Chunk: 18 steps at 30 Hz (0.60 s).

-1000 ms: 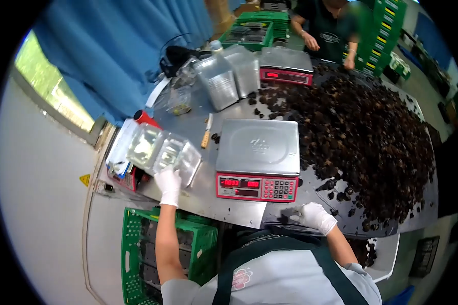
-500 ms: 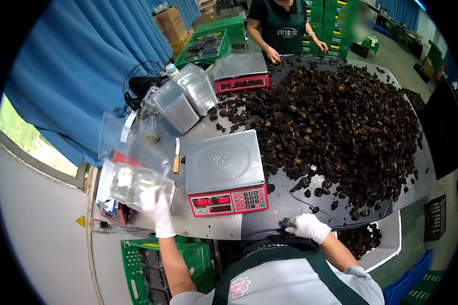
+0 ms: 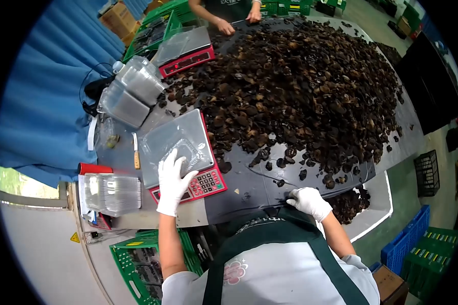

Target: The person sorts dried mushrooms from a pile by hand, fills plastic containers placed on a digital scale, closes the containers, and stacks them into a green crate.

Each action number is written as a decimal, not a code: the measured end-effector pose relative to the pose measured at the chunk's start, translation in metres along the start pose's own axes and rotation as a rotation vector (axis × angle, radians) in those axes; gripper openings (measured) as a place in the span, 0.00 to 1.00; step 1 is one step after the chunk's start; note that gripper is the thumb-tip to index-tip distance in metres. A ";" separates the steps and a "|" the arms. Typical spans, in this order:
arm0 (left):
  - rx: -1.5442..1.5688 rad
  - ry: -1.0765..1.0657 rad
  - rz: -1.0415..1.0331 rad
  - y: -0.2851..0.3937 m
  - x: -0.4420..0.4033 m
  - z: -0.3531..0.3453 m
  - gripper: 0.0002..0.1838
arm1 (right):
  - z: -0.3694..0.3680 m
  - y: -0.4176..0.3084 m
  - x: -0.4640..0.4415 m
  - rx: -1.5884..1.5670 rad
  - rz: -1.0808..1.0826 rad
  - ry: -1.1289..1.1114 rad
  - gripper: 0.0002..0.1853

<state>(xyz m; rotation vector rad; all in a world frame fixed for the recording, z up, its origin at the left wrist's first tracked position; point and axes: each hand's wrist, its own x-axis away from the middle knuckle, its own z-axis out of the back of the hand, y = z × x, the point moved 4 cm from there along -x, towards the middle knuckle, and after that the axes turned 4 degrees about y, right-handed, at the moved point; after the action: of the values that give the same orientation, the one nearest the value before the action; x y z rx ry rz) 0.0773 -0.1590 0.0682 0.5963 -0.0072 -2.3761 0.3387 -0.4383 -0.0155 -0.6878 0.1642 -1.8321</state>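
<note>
My left hand [image 3: 173, 184], in a white glove, reaches over the near scale [image 3: 204, 147] with its fingers spread. Its fingertips are at the near side of a clear plastic container [image 3: 185, 152] that lies on the scale's plate. Part of the scale's red display is hidden beneath this hand. My right hand [image 3: 310, 203], also gloved, rests at the table's near edge with its fingers curled together; what they hold, if anything, is hidden. Beyond it spreads a large heap of dark dried wood-ear-like pieces [image 3: 300, 91], with some loose ones close by.
Stacked clear containers [image 3: 112, 194] stand at the left, and more [image 3: 124, 104] farther back. A wooden-handled knife [image 3: 136, 152] lies left of the scale. A second scale [image 3: 185, 51] stands near a co-worker's hands [image 3: 226, 26]. A white bin [image 3: 384, 203] sits below the table's right edge.
My left hand has moved right from the container stack to the scale, where a clear container now lies. The camera view has shifted. My right hand stays at the table edge.
</note>
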 end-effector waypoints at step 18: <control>0.156 -0.201 -0.112 0.174 -0.037 -0.232 0.41 | 0.000 0.083 -0.075 -0.124 -0.202 0.400 0.44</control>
<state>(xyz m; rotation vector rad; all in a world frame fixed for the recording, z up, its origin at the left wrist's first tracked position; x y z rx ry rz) 0.3067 -0.2348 -0.0961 0.4363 -0.2559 -2.5518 0.4230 -0.4016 -0.0798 -0.4261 0.4897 -2.1545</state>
